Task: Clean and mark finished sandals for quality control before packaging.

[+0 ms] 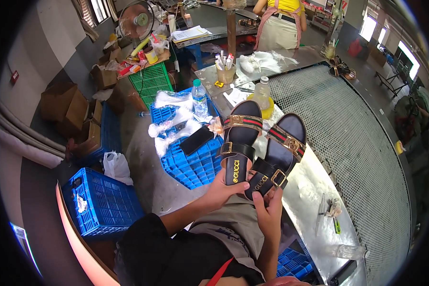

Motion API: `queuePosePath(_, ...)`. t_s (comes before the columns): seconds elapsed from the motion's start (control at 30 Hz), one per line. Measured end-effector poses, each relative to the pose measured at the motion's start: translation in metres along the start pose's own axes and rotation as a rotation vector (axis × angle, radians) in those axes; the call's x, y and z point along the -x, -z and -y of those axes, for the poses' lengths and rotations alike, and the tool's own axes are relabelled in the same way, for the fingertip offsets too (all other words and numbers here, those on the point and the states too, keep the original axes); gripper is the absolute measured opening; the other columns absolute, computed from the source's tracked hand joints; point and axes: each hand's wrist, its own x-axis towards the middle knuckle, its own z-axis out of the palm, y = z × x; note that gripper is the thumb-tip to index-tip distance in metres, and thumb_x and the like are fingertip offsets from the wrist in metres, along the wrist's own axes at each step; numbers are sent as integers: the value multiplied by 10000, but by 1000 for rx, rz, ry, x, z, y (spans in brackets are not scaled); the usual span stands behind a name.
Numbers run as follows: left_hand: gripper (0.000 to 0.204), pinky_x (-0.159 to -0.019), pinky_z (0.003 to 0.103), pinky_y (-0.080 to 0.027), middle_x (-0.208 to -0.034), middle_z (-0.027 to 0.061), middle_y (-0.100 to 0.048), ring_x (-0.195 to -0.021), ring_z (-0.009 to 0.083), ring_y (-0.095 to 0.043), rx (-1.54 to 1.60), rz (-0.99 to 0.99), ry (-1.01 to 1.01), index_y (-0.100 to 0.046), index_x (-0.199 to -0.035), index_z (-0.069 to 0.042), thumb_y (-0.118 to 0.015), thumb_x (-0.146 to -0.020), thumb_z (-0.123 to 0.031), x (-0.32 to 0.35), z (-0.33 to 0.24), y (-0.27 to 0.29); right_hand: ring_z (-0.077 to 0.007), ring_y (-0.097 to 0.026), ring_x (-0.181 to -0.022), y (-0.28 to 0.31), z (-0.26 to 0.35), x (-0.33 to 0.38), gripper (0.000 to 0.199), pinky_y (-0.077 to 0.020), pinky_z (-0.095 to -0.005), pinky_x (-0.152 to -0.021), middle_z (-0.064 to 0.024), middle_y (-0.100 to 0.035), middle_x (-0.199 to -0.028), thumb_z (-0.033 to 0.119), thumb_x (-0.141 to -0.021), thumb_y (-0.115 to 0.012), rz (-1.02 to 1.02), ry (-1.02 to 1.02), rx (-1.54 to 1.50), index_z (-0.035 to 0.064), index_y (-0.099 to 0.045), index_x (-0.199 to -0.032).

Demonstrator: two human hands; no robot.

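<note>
Right hand (pixel 268 209): grip closed on heel of right sandal (pixel 277 155). Left hand (pixel 222 189): grip closed on heel of left sandal (pixel 239 142). Pair held side by side, soles up-facing, just left of metal bench (pixel 314 190). Advisable: keep heels level, straps visible for comparison.

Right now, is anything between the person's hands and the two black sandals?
Nothing visible: the left hand holds the left sandal at its heel, and the right hand holds the right sandal at its heel.
</note>
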Motion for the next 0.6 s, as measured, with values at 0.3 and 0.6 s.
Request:
queuePosePath(0.3,546,-727,289,-580,-1144,88,-653,-963,158,-674,-13,-48,-83,-469,-1293,-87,-727,-842,82,10,-14,5,-47,-523,-692,-21,15,-11,291,-442,-211,-596,-29,-608,-900,111,-996,-602,71,-106,-48,8,-441,-1215)
queuePosePath(0.6,508,-678,288,-588,-1108,92,-669,-899,166,-689,-144,-336,-284,-488,-1231,-61,-775,-822,26,22,-59,68,-129,-529,-908,-28,6,-16,605,-467,-234,-717,-122,-470,-1315,92,-956,-632,331,-43,87,10,-357,-1488)
